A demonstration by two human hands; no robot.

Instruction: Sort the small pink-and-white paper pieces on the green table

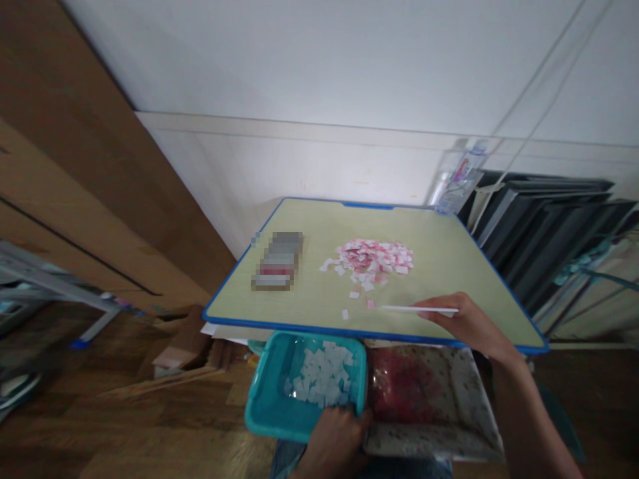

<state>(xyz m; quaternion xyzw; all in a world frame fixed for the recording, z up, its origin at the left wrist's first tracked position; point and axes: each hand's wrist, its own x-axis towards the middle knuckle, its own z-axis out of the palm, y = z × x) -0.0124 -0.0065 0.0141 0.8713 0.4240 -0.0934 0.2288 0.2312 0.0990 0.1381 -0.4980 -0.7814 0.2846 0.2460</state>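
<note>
Stick [404, 308], pinched by the right hand [465, 319], runs sideways, tip pointing left toward a pink square [370, 304].

Here's the slim white stick [429, 310], held almost flat over the near part of the table [449, 233], its left tip right by a lone pink square [370, 304], contact impossible to call! Farther back sits the heap [374, 258], small pink and white squares piled loosely, with strays spilling toward the near edge. And below that edge, a teal basin [257, 412] with rounded corners, white pieces [324, 372] scattered inside, mostly toward its right!
</note>
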